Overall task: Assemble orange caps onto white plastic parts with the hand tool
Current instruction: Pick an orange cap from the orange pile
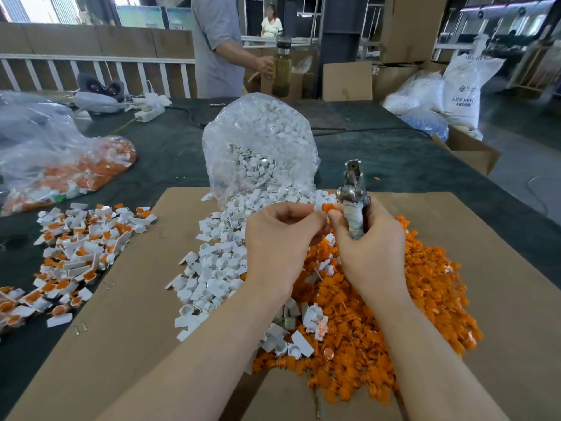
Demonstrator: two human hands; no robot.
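Two bare forearms reach up from six o'clock over a brown cardboard sheet (pixel 473 238). The right hand (pixel 368 238) curls around the tape-wrapped metal hand tool (pixel 352 196), held upright at centre, and pinches a small orange plastic cap (pixel 329 207). The left hand (pixel 280 235), fingers curled, meets it there; what it holds is hidden. Loose white plastic parts (pixel 212 268) spread toward nine o'clock, a heap of orange caps (pixel 425 299) toward four, a clear bag of white parts (pixel 258 147) at twelve.

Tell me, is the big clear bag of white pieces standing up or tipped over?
Tipped over. The bag lies on its side, mouth toward the cardboard, and white pieces spill out.
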